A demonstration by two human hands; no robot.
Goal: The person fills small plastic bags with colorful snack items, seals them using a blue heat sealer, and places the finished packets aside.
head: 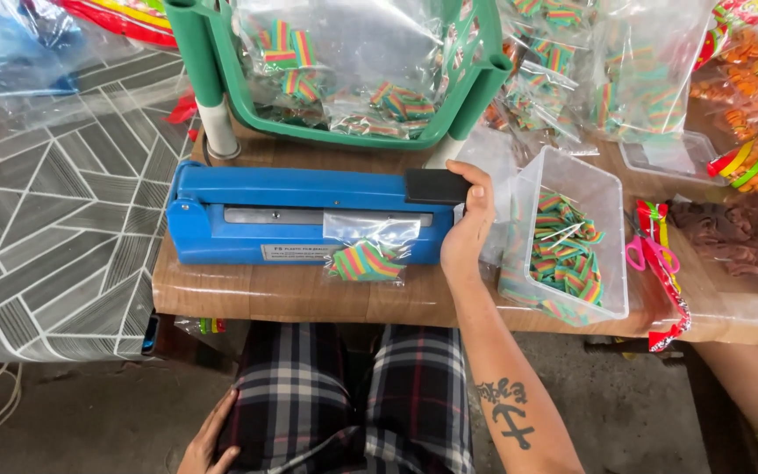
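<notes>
Nearest, the left hand (210,439) is rested flat and open on the thigh, nothing held. Further up, the right hand (469,224) is closed around the black handle (436,186) of the blue heat sealer (304,215), and the arm is pressed down. A small clear bag (367,246) of rainbow-striped candy strips is clamped by its open top in the sealer, its filled part hanging out over the front edge onto the wooden tabletop (309,298). Just right of the hand, a clear plastic tub (611,228) of the same candy is seen, tilted. Pink scissors (651,250) lie right of it. Behind the sealer, a green basket (344,132) with filled bags is placed.

Risk, as judged: the bag is steadied by no hand, so it could be sealed crooked or slip. If the press is held too long, the film could be melted through. The tilted tub, close to the tabletop edge, could be knocked over by the forearm.
</notes>
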